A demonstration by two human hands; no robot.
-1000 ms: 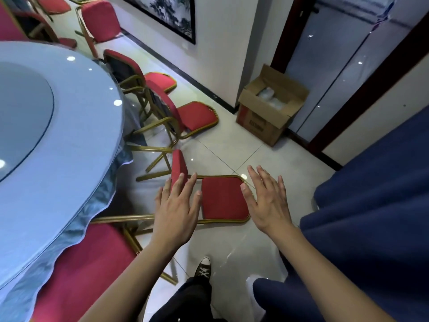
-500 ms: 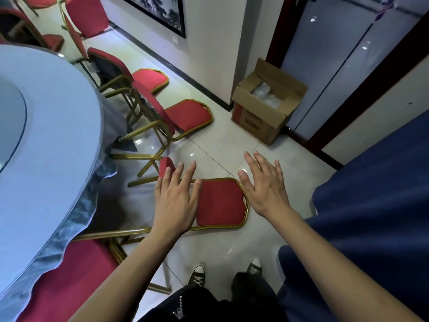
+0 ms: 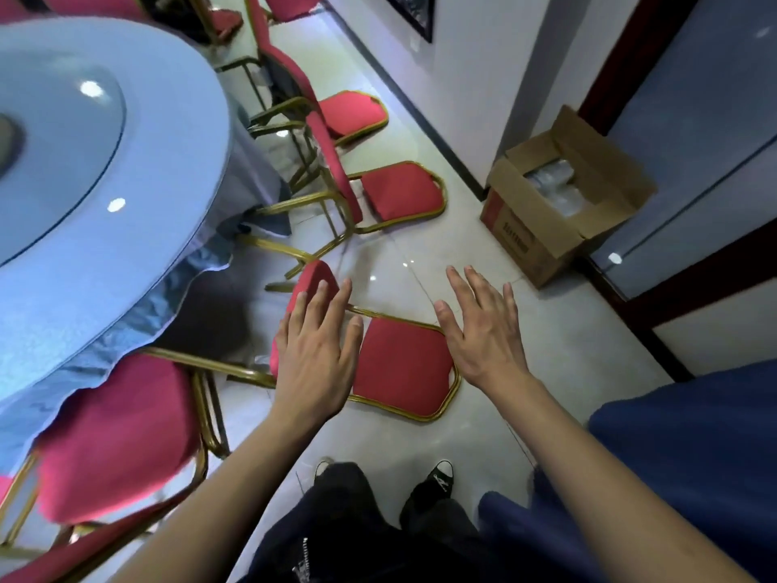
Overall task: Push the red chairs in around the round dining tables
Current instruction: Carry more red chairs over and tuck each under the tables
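A red chair with a gold frame (image 3: 399, 363) stands just ahead of me, its seat turned away from the round table (image 3: 84, 170) and its backrest toward it. My left hand (image 3: 315, 351) hovers with straight, spread fingers over the backrest top; whether it touches is unclear. Over the seat's right edge, my right hand (image 3: 479, 330) is held out with fingers spread, holding nothing. Two more red chairs (image 3: 395, 191) (image 3: 349, 113) stand further along the table, also facing outward. A fourth red chair (image 3: 113, 435) sits at my lower left, partly under the pale blue tablecloth.
An open cardboard box (image 3: 546, 212) sits on the tiled floor by the wall and a dark door frame (image 3: 693, 288). A dark blue cloth-covered table (image 3: 672, 456) is close on my right. My shoes (image 3: 433, 477) stand right behind the chair.
The view has swung so the table and near-left chair fill more of the left. Both hands stay spread over the same chair, slightly further apart.
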